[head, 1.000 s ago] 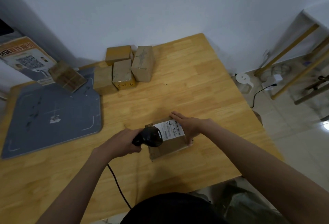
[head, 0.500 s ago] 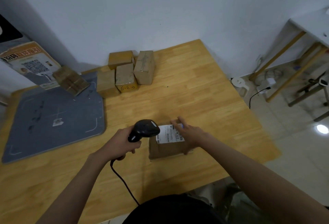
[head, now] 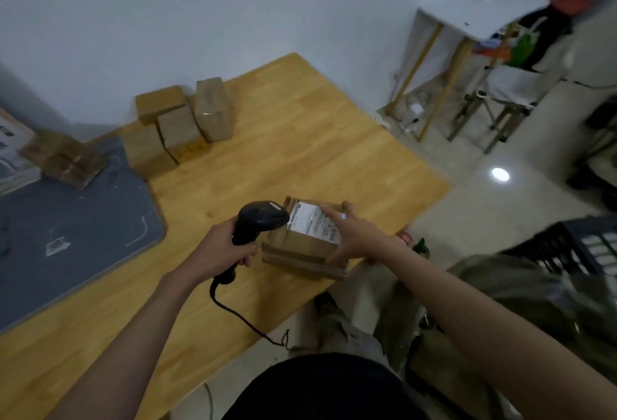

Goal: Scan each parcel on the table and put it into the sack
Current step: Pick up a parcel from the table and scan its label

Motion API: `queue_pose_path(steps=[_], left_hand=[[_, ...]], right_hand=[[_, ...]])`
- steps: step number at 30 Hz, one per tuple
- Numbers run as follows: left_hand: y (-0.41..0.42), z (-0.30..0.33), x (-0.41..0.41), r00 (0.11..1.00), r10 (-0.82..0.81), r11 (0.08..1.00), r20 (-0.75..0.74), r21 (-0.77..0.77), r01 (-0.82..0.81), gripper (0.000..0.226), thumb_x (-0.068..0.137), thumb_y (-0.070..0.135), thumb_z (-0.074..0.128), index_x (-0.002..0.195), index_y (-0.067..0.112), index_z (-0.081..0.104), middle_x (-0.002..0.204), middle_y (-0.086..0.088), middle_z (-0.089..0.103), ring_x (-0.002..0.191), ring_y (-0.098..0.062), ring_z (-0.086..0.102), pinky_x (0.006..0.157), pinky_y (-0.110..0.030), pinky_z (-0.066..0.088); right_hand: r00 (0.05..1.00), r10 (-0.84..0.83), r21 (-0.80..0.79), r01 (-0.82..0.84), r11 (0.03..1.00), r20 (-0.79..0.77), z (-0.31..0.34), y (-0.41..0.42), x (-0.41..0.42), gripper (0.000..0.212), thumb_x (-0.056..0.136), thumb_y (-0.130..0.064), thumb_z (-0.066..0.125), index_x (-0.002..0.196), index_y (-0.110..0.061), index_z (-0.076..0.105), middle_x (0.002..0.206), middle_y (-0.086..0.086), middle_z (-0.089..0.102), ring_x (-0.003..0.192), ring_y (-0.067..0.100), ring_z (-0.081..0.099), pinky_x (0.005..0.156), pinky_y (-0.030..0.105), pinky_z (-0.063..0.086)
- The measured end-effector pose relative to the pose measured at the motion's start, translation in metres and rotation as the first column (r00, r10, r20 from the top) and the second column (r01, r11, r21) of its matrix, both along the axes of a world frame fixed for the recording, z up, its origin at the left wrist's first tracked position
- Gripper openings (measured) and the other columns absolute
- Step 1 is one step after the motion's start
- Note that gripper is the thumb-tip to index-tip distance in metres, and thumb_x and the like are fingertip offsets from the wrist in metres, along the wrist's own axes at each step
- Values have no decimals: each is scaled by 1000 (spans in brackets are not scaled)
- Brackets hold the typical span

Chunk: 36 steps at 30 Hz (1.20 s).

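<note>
One parcel [head: 302, 246] is in play, a brown cardboard box with a white label [head: 314, 223] on top, sitting at the near right edge of the wooden table [head: 300, 152], just right of frame center. The right hand [head: 350, 236] lies over its right side, fingers spread across the label and thumb down the front face, so it's gripping the box. The left hand [head: 220, 249] is wrapped tight around the handle of one black scanner [head: 260, 219], whose head is right up against the box's left top edge; its cable [head: 240, 316] trails off the table's near edge. Four more boxes [head: 182, 125] are bunched together at the back, upper left of center. A fifth one [head: 65, 160] sits alone at the far left on a grey mat [head: 66, 219]. The sack [head: 534, 299], olive-grey, is on the floor at lower right.
</note>
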<state>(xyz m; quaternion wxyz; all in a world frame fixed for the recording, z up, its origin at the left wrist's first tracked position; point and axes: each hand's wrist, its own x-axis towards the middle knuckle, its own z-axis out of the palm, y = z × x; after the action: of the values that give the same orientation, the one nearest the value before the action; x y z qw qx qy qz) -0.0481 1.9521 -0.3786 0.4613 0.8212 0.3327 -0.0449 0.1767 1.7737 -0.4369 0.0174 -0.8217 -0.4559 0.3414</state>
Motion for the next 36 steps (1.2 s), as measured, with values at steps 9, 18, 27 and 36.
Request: queue_pose_path(steps=[9, 18, 27, 36], left_hand=[[-100, -16, 37, 944, -331, 943, 2, -47, 331, 22, 86, 6, 70, 98, 21, 60, 77, -5, 72, 63, -17, 71, 63, -27, 56], [-204, -20, 95, 812, -584, 805, 8, -122, 581, 21, 83, 6, 71, 99, 16, 63, 81, -8, 72, 65, -18, 72, 66, -29, 60], [-288, -48, 144, 731, -680, 729, -61, -160, 665, 28, 84, 6, 71, 97, 27, 59, 81, -2, 71, 65, -15, 72, 70, -34, 60], [-334, -104, 170, 725, -676, 732, -129, -222, 644, 25, 83, 7, 71, 94, 25, 58, 76, -4, 71, 63, -20, 72, 72, -48, 61]], right_hand=[[899, -438, 29, 439, 898, -17, 18, -159, -43, 129, 63, -52, 89, 159, -40, 4, 166, 13, -6, 140, 42, 38, 110, 52, 41], [658, -753, -44, 753, 657, -4, 15, -300, -66, 125, 67, -51, 88, 160, -34, 6, 165, 13, -9, 139, 41, 40, 112, 47, 37], [408, -908, -179, 905, 387, 99, -26, -403, -60, 120, 66, -51, 88, 157, -30, 12, 161, 21, -5, 144, 45, 24, 110, 55, 34], [688, -669, -316, 725, 612, 282, -100, -426, -40, 127, 62, -53, 90, 157, -27, 10, 162, 24, 0, 146, 50, 16, 118, 61, 23]])
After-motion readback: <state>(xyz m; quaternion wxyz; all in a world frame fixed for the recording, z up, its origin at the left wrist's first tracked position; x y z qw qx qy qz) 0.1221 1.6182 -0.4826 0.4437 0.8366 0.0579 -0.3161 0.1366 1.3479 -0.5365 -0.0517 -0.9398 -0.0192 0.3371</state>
